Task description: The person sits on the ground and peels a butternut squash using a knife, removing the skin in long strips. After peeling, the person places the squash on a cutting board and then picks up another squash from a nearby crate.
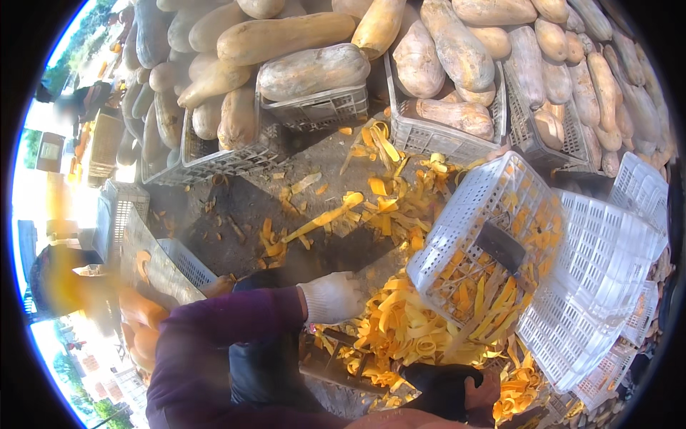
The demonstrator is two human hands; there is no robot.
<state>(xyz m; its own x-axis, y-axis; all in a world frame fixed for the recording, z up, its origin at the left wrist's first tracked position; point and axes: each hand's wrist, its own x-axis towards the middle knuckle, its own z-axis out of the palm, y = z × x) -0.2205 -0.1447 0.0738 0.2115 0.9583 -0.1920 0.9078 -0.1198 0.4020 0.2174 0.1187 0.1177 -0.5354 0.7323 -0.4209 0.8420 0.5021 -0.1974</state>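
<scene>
My left hand (332,297), in a white knitted glove, hangs over the ground beside a heap of orange and yellow squash peelings (402,316). Its back faces me and its fingers are mostly hidden, so whether it holds anything cannot be seen. At the bottom right my bare right hand (481,396) rests on a dark trouser leg (437,383), thumb apart from the fingers, nothing visible in it. A light plastic crate (455,214) lies tilted on the peelings, with a dark flat piece (499,246) at its side. Peeled squashes (142,327) lie left of my purple sleeve.
Long unpeeled squashes (313,72) are piled in and above grey crates (445,134) along the far side. White crates (589,273) stand at the right. A metal sheet (153,252) leans at the left by a crate (187,263). Peel strips litter the ground (214,236).
</scene>
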